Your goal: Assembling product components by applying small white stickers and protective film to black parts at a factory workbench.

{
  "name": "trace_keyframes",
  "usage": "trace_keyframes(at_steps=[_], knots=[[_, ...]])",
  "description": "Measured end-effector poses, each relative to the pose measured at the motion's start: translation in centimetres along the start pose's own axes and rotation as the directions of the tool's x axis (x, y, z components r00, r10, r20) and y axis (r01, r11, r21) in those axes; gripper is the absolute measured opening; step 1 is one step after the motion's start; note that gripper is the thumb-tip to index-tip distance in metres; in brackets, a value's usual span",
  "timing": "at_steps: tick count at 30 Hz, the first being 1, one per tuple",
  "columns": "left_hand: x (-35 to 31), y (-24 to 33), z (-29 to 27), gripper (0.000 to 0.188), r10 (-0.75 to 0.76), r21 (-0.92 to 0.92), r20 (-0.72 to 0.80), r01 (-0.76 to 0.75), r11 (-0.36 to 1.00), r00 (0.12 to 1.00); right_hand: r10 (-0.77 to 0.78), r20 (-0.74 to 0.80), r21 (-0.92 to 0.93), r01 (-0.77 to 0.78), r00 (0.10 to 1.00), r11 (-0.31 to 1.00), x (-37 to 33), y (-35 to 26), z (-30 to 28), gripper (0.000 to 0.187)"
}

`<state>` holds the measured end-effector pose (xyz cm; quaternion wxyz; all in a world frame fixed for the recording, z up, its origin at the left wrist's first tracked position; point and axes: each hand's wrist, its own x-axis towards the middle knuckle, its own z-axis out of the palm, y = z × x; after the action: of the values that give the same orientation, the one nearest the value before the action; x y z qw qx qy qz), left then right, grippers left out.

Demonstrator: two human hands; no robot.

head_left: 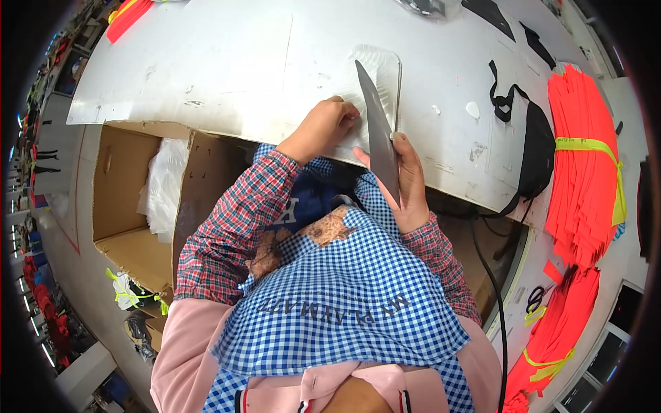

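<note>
My right hand point(407, 175) holds a thin dark grey flat piece point(380, 131) on edge, its pointed end tilted up and away from me; the thumb presses one face. My left hand point(322, 129) is just left of it at the table's near edge, fingers curled into a pinch. What those fingertips hold, if anything, is too small to make out. Beneath and behind the grey piece, see-through plastic sheeting or bags point(381, 63) with a shiny, wrinkled surface lie on the white table point(227, 65).
An open cardboard box point(131, 155) with translucent plastic bags point(165, 186) stands at left. To the right are a black strapped piece point(537, 148), bundled orange-red fabric point(578, 186), black scissors point(535, 299) and a hanging black cable point(497, 275). More dark pieces point(489, 15) lie at the far side.
</note>
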<state>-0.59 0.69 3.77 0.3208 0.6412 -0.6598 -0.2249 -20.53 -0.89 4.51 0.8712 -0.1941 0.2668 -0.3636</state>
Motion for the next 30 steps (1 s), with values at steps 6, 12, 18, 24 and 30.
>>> trace_keyframes(at_steps=[6,12,18,24,30], knots=[[-0.1,-0.5,0.3,0.017,0.027,-0.042,-0.037,-0.029,0.999,0.999,-0.040,0.005,0.030,0.040,0.999,0.999,-0.2,-0.1,-0.5,0.009],[-0.2,-0.4,0.1,0.017,0.019,-0.074,-0.027,-0.021,0.997,0.999,-0.017,0.054,0.040,0.015,0.998,0.999,-0.7,0.0,-0.8,0.010],[-0.2,-1.4,0.5,0.018,0.045,-0.105,-0.034,-0.048,0.993,0.998,-0.060,0.015,0.013,0.059,0.998,0.998,-0.1,0.5,-0.9,0.016],[-0.3,-1.8,0.7,0.020,0.051,-0.104,-0.042,-0.055,0.993,0.998,-0.133,-0.057,-0.068,0.129,0.989,0.989,0.1,0.2,-1.5,0.022],[-1.1,0.1,-0.5,0.029,0.062,-0.175,0.055,-0.052,0.983,0.997,-0.228,-0.004,-0.231,0.221,0.974,0.948,0.9,0.1,-2.8,0.029]])
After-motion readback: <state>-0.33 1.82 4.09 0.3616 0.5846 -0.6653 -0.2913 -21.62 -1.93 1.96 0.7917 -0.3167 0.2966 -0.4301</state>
